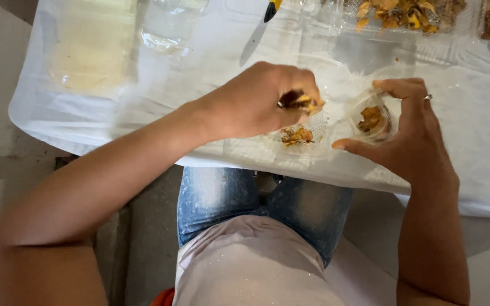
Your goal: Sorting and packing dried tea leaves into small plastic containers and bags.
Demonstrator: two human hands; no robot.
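Near the table's [75, 122] front edge, the left hand [256, 102] is pinching golden flakes [304, 103] over a small pile [296, 135], while the right hand [412, 133] is clasping a small clear cup [372, 119]. Crumbs may be slipping off that near edge, and a hard squeeze could be buckling the thin cup.
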